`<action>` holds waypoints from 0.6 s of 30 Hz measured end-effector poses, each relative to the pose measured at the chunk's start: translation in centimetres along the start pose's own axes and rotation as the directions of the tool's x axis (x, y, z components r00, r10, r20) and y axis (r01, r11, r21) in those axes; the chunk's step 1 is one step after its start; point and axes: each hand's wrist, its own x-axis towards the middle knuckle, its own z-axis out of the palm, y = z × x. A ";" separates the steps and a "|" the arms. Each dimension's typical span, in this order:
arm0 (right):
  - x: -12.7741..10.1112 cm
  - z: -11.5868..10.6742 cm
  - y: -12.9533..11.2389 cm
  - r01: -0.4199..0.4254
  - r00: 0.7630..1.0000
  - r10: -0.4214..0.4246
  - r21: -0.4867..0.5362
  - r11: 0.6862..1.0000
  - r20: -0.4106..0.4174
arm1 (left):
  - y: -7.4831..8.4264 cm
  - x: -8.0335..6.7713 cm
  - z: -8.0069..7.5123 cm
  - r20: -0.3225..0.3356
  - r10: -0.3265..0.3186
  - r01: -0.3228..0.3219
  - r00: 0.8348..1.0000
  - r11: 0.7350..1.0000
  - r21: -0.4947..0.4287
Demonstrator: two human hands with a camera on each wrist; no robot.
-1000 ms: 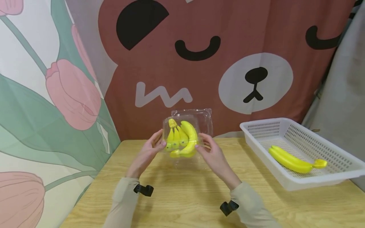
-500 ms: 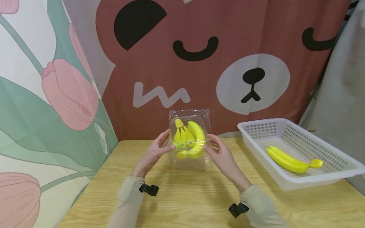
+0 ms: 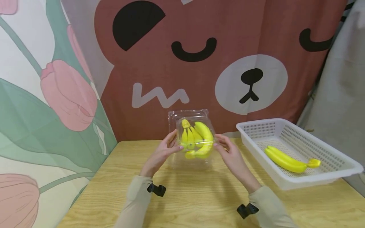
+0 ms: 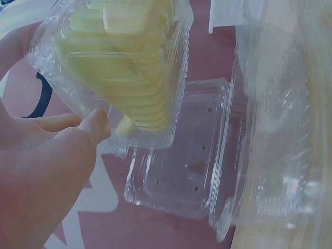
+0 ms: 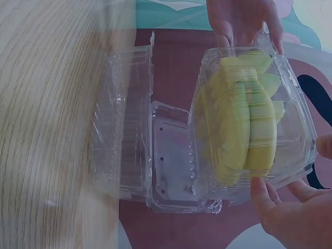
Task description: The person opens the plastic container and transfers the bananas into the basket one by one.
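Plastic box [image 5: 291,136] aloft, fingers [image 3: 225,140] at edges.

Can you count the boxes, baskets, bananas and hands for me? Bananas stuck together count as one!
Clear boxes: 2 (held box, back box)
White basket: 1
Bananas that show: 3 (banana bunch and curved banana in the held box, basket banana)
Hands: 2 (left hand, right hand)
Total: 8

Shows bright yellow on the bananas [image 3: 195,137], white on the basket [image 3: 308,181] at four o'clock. Carries a pink-and-green tulip print on the curtain [image 3: 48,117] at nine o'clock.
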 end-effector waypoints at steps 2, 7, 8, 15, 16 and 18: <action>0.0 -0.4 0.1 -0.007 1.000 0.007 -0.001 1.000 -0.011 | -0.1 0.2 0.4 0.006 0.003 -0.003 1.000 1.000 0.004; 0.0 -1.3 0.2 -0.037 0.999 0.037 0.022 0.999 -0.008 | -0.1 0.6 1.2 0.008 0.029 -0.029 1.000 1.000 0.001; 0.0 -1.5 0.2 -0.036 0.999 0.036 0.026 0.999 -0.008 | -0.1 0.6 1.4 0.005 0.032 -0.032 0.999 0.999 -0.001; 0.1 -2.5 0.2 -0.043 0.998 0.043 0.015 0.999 -0.035 | 0.2 1.0 2.6 0.007 0.041 -0.040 0.999 0.999 -0.014; 0.1 -2.6 0.2 -0.048 0.998 0.049 0.012 0.999 -0.036 | 0.1 1.0 2.7 0.012 0.041 -0.041 0.999 0.999 -0.015; 0.0 -2.8 0.2 -0.061 0.998 0.062 0.009 0.998 -0.032 | 0.1 1.0 3.0 0.017 0.033 -0.033 0.999 0.999 -0.013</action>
